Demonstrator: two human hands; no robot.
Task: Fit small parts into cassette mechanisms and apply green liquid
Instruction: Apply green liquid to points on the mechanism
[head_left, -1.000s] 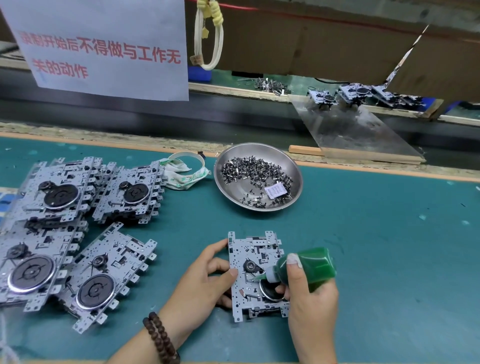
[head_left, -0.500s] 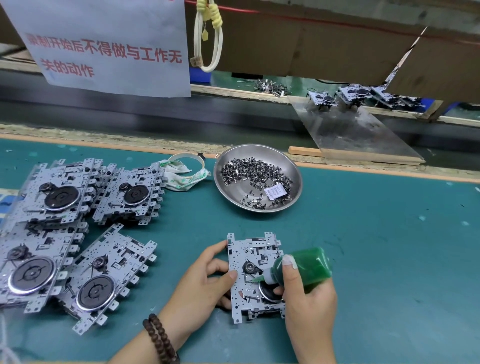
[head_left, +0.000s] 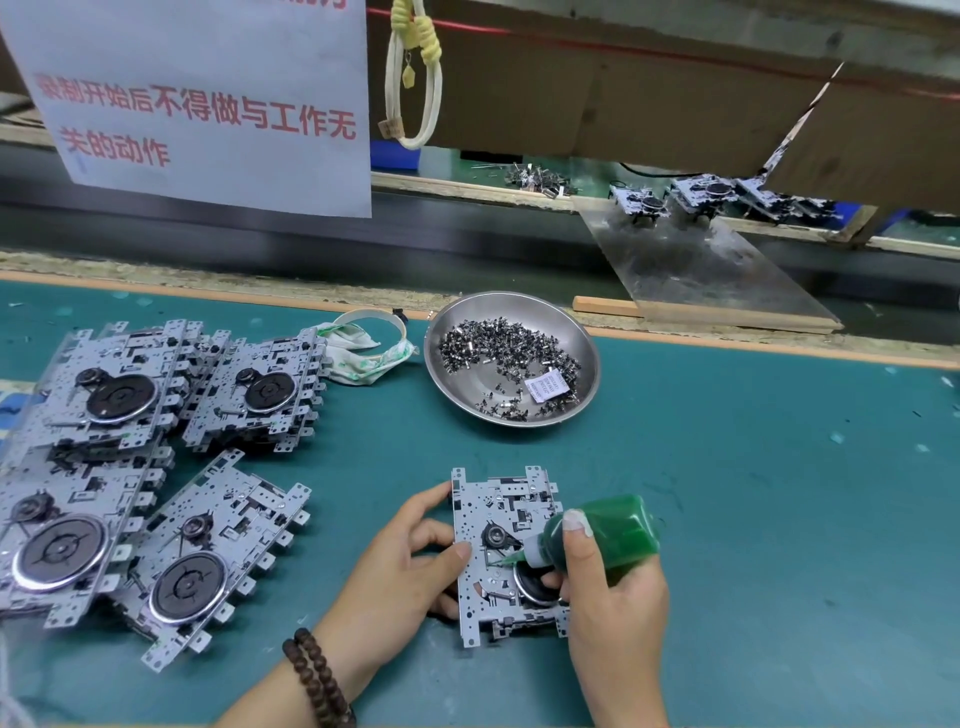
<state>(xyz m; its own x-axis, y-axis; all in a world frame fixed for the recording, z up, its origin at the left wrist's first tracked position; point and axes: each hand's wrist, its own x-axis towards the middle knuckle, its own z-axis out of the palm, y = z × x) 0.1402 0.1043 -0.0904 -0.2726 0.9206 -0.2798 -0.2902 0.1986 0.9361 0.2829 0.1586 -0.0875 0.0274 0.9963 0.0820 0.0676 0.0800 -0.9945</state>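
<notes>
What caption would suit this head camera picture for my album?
Right hand tips green bottle onto cassette mechanism steadied by left hand.

Green-matted bench (head_left: 753, 493). One cassette mechanism (head_left: 501, 551) lies flat near the front edge. Left hand (head_left: 400, 582) grips its left edge, thumb on the plate. Right hand (head_left: 613, 603) grips a green bottle (head_left: 608, 530) tilted left, index finger along the top; nozzle tip sits on the plate just below the small black pulley. Steel bowl (head_left: 511, 358) behind, holding small dark parts (head_left: 498, 348) and a white slip. Pile of mechanisms (head_left: 135, 457) at left, overlapping, flywheels up. Crumpled cloth (head_left: 363, 353) between pile and bowl. White notice (head_left: 208, 104) with red characters hangs above. Dark bead bracelet (head_left: 317, 675) on left wrist.
</notes>
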